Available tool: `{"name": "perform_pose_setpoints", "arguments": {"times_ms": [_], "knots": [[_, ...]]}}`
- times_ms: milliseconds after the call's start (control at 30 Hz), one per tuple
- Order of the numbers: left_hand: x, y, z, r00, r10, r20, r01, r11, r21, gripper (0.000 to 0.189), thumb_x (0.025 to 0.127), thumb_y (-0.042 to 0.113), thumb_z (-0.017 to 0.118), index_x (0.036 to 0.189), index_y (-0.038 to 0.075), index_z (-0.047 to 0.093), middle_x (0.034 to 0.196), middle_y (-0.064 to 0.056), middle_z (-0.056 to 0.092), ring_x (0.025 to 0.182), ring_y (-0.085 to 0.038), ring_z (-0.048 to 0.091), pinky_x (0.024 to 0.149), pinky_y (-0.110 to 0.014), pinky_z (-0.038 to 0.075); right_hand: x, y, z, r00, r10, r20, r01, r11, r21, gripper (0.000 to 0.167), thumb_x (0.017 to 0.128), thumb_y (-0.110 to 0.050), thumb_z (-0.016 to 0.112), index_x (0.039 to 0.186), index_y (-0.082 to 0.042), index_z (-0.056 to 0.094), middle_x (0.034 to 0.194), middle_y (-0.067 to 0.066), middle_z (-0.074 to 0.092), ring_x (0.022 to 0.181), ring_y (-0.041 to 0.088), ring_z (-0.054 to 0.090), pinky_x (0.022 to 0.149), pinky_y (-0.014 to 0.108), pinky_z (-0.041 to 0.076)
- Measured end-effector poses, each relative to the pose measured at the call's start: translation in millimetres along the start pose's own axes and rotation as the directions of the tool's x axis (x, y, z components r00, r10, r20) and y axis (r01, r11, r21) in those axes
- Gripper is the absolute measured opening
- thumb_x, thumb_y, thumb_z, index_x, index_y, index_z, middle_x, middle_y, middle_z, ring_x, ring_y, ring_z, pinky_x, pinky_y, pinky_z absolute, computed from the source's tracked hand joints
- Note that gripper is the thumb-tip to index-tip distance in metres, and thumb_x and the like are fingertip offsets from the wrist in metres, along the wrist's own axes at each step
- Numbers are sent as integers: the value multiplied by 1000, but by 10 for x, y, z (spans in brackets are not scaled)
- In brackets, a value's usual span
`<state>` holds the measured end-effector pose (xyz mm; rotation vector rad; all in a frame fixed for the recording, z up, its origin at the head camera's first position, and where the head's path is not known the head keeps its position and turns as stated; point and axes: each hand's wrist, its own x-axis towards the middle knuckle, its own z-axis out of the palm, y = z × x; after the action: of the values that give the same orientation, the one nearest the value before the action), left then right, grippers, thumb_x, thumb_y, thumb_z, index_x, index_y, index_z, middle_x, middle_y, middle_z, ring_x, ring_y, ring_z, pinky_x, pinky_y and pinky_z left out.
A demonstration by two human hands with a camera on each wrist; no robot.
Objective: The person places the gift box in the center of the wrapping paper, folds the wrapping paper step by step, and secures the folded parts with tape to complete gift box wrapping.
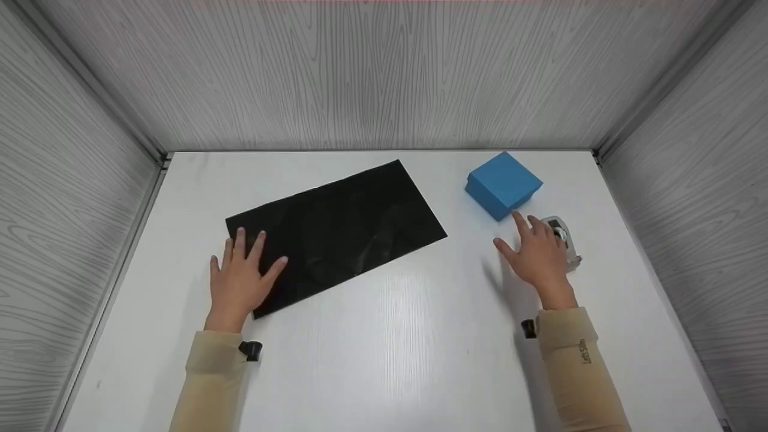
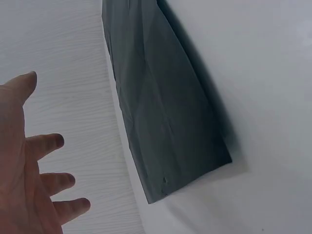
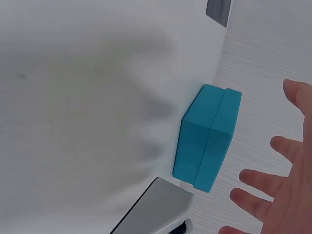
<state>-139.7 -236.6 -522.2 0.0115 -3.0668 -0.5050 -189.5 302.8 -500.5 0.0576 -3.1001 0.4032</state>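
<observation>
The left hand's grip [image 1: 240, 282] is open and empty, fingers and thumb spread, hovering over the left end of a flat black rectangular sheet [image 1: 339, 225]. The right hand's grip [image 1: 536, 258] is likewise open and empty, fingers parted, held above the tabletop [image 1: 384, 360] to the right of the sheet. Both forearms, in tan sleeves [image 1: 213, 366], reach forward, palms down. The sheet's long axis runs diagonally, from its near left end to its farther right end. Right of the sheet sit a blue lidded box [image 1: 503, 183] and, partly hidden by the right hand, a small white-and-grey device [image 3: 158, 207].
</observation>
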Motion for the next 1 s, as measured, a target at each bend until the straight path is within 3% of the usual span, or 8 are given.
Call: {"name": "perform_pose_setpoints", "arguments": {"times_ms": [267, 500, 800, 1000], "knots": [[-108, 121, 35, 1000, 20, -9, -20, 999, -30, 82, 95, 65, 45, 154, 9, 32, 155, -28, 22, 138, -49, 26, 104, -70, 20, 68, -336, 200, 995, -55, 86, 53, 998, 29, 75, 96, -55, 52, 154, -12, 32, 146, 25, 40, 129, 46, 41, 99, 66, 33], [-197, 175, 121, 999, 38, -15, -39, 999, -27, 66, 93, 39, 64, 144, 1, 45, 141, -32, 42, 125, -49, 43, 96, -66, 35, 148, -669, 340, 979, -108, 174, 99, 993, 62, 70, 95, -48, 59, 149, -8, 40, 139, 25, 48, 122, 44, 49, 92, 61, 42], [-234, 213, 232, 999, 44, 11, -44, 999, -14, 59, 91, 33, 69, 136, -3, 53, 130, -30, 51, 116, -49, 51, 90, -63, 41, 358, -884, 488, 957, -54, 284, 28, 995, 94, 68, 95, -48, 58, 143, 0, 48, 139, 21, 49, 125, 38, 49, 93, 57, 45], [-228, 220, 278, 999, 35, 40, -34, 999, -19, 60, 91, 33, 68, 137, -3, 52, 128, -30, 53, 114, -48, 52, 91, -63, 40, 468, -951, 540, 954, -17, 301, -19, 993, 118, 66, 94, -45, 61, 140, 1, 50, 134, 21, 53, 122, 37, 52, 93, 56, 44]]}}
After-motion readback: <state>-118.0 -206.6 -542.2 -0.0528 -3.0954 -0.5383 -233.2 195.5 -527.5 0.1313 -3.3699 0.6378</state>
